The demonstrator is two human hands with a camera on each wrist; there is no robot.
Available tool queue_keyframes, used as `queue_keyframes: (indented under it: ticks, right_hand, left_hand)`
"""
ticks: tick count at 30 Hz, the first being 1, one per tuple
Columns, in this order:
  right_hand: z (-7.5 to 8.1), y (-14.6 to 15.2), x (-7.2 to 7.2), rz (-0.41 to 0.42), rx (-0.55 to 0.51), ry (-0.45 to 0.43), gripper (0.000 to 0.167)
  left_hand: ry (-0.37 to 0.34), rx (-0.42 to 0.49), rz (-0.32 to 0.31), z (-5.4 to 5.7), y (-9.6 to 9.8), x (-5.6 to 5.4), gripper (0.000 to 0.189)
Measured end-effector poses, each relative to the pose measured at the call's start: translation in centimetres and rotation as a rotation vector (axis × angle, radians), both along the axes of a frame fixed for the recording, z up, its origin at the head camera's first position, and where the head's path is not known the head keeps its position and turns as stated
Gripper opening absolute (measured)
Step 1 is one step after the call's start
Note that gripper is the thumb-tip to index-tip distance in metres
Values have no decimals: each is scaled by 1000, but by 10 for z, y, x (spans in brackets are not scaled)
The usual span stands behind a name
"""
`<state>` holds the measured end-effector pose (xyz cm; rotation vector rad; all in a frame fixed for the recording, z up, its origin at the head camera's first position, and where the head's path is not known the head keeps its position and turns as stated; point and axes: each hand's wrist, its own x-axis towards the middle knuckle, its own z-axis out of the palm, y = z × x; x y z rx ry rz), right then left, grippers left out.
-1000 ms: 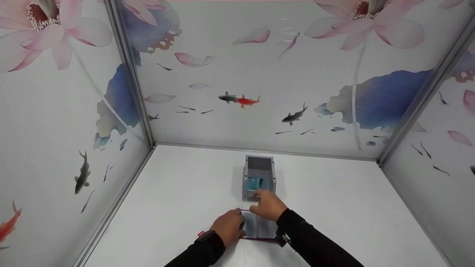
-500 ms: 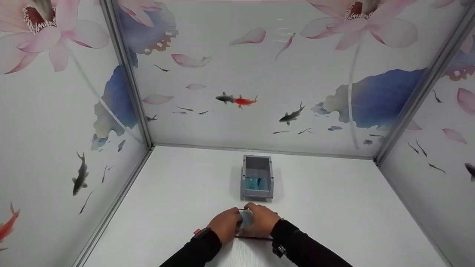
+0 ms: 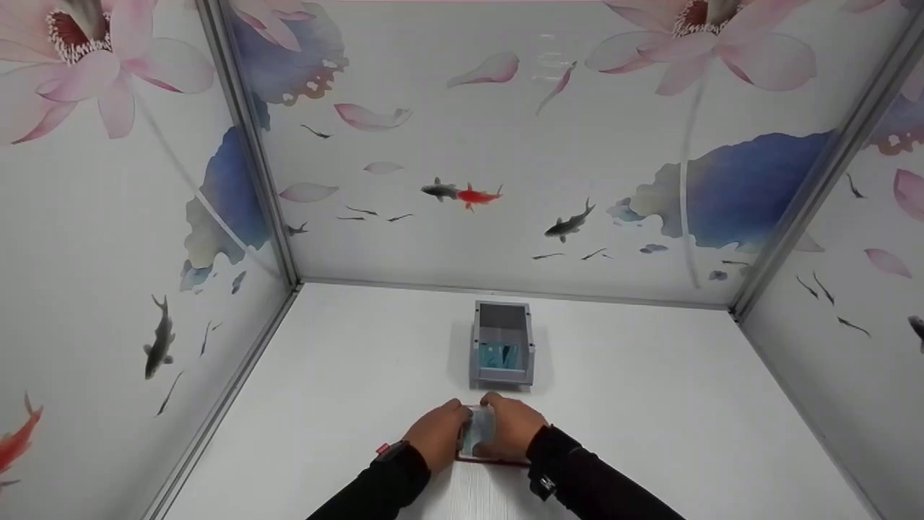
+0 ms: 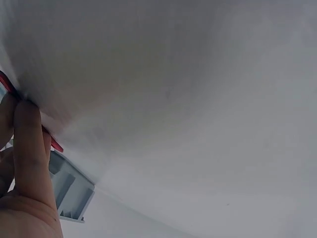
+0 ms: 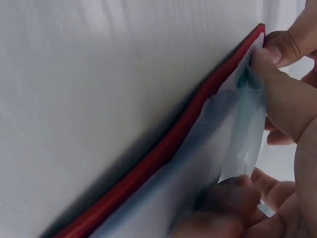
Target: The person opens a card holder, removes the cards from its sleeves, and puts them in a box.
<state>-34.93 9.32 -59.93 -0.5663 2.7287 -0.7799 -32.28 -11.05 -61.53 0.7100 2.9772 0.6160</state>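
A red-edged booklet with clear plastic sleeves [image 3: 476, 427] lies on the white table between my hands. My left hand [image 3: 435, 437] grips its left side; in the left wrist view, the fingers [image 4: 30, 144] bend over the red edge. From the other side my right hand [image 3: 511, 427] reaches across the pages. In the right wrist view, its thumb and fingers hold a bent, pale teal, see-through sleeve [image 5: 243, 126] just above the red cover [image 5: 183, 126]. The left thumb [image 5: 277, 53] shows by the cover's upper corner. The right palm hides much of the right page.
A grey open bin [image 3: 502, 377] stands just beyond the booklet, with teal cards [image 3: 498, 355] at its near end. White panels printed with fish and lotus flowers enclose the table [image 3: 361, 361] on the left, back and right.
My right hand has come back from the bin's front edge to the booklet and now holds a sleeve there. The left hand has stayed at the booklet's left side.
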Motion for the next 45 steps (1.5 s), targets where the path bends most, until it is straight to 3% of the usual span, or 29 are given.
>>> queue_keyframes:
  ticks: [7, 13, 19, 23, 27, 38, 41, 45]
  right_hand:
    - [7, 11, -1, -81, -120, -83, 54]
    - [11, 19, -6, -129, -129, -105, 56]
    - [7, 26, -9, -123, -167, -58, 18]
    - [6, 32, -9, -127, -143, -23, 28]
    - [6, 35, -8, -152, -104, 9, 25]
    - [3, 26, 1, -217, 1, 200, 31]
    - [5, 21, 2, -189, -14, 188, 21]
    - [6, 14, 2, -154, -86, 72, 14]
  left_hand:
    - [54, -58, -18, -4, 1, -1, 23]
    - [101, -87, -36, -4, 1, -1, 17]
    - [86, -85, -30, 1, 2, 2, 14]
    - [61, -81, -21, 2, 2, 2, 15]
    - [42, -85, -14, 2, 3, 2, 15]
    - [50, -97, -23, 1, 3, 1, 15]
    - [66, -100, -26, -1, 4, 0, 14]
    - [68, -115, -29, -3, 5, -1, 13]
